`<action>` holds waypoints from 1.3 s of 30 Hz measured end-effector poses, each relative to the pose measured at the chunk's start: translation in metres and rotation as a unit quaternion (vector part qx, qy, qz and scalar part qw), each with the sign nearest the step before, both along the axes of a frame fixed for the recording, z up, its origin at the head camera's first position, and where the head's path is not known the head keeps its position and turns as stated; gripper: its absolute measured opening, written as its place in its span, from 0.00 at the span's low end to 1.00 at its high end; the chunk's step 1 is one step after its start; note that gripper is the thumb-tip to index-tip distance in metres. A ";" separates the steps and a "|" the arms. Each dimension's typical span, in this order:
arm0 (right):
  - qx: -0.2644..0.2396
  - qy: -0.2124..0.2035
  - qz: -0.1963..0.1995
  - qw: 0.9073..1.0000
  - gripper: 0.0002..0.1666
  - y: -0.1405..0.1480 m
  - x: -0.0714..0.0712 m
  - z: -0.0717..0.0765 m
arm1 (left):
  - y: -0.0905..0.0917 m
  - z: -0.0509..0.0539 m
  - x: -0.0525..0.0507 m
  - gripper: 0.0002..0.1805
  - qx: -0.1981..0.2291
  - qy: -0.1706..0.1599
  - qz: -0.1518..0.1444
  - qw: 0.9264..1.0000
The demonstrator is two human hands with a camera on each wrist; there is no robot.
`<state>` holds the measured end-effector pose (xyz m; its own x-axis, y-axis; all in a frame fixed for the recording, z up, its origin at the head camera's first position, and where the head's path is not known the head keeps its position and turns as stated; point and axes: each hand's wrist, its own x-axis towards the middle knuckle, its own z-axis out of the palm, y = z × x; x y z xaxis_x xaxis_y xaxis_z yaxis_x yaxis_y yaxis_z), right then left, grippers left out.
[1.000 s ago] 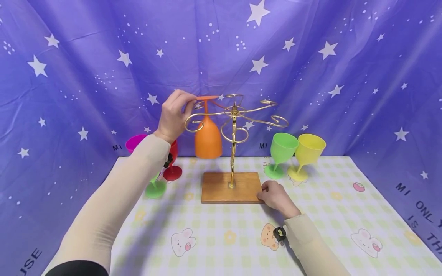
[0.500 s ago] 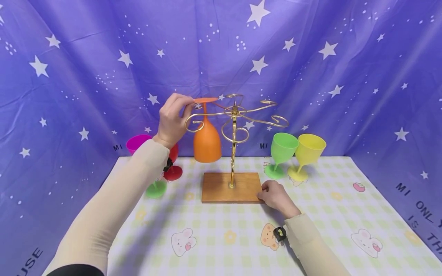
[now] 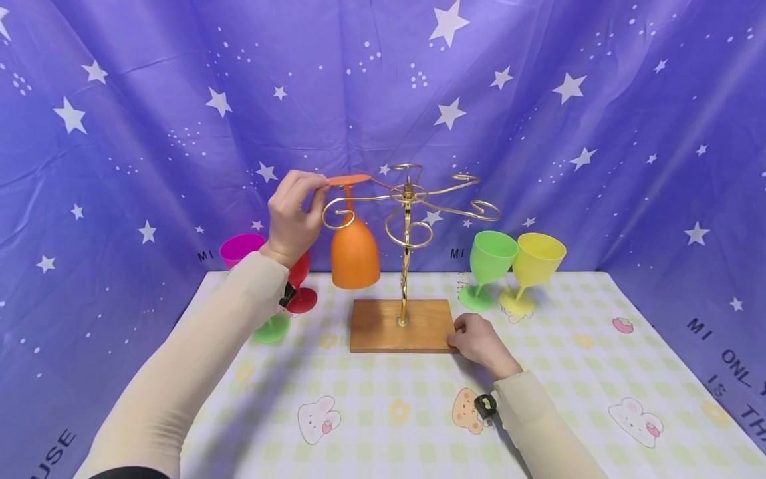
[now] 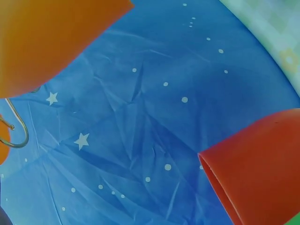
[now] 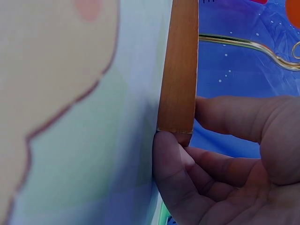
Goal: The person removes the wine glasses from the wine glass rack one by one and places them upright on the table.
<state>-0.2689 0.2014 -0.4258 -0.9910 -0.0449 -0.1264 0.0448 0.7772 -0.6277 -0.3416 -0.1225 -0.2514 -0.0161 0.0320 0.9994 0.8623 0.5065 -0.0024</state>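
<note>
An orange plastic goblet (image 3: 356, 258) hangs upside down, slightly tilted, at the left of a gold wire glass rack (image 3: 405, 259). My left hand (image 3: 294, 216) pinches the edge of its foot. The stem passes behind a curled front-left hook (image 3: 338, 217); whether it rests in a rear hook cannot be made out. In the left wrist view the orange bowl (image 4: 51, 42) fills the upper left corner. My right hand (image 3: 479, 339) grips the right front corner of the rack's wooden base (image 3: 389, 332), thumb on top, fingers at the side and edge, as the right wrist view shows.
Left of the rack stand a red goblet (image 3: 302, 301), a magenta goblet (image 3: 239, 247) and a green-footed goblet (image 3: 272, 329), partly hidden by my left arm. A green goblet (image 3: 492, 258) and a yellow goblet (image 3: 537, 263) stand upright at right. Starry cloth (image 3: 359, 86) hangs behind.
My left hand has shifted slightly left and down, bringing the orange goblet along and tilting its foot a little. The right hand and the rack base stay where they were.
</note>
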 end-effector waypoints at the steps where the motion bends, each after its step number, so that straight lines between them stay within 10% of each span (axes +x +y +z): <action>1: 0.000 0.000 0.000 1.000 0.13 0.000 0.000 0.000 | -0.001 0.000 0.001 0.01 0.003 0.000 0.001 1.000; 39: 0.003 0.005 0.001 1.000 0.14 0.001 -0.002 -0.001 | -0.028 -0.036 0.033 0.03 0.105 -0.058 0.044 0.992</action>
